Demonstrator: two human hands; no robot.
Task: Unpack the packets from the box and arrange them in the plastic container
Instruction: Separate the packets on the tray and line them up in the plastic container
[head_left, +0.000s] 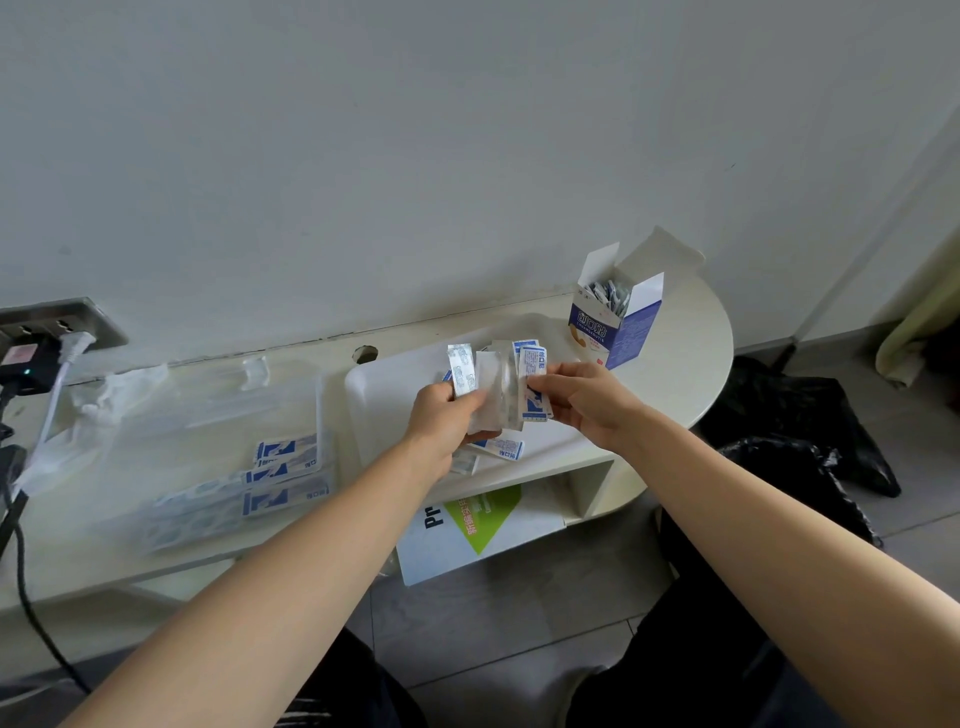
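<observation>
Sorting step: fan of packets (487, 382) gripped in left hand (441, 423), one pinched by right hand (584, 400); next, probably squaring them and laying them into the plastic container (208, 441).

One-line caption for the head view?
Left hand and right hand hold packets over a tray; open box behind.

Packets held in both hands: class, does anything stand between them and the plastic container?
Nothing visible does. The packets are held above the white tray; the plastic container sits just left of it.

Black bags (789, 410), wall socket (67, 318)
</observation>
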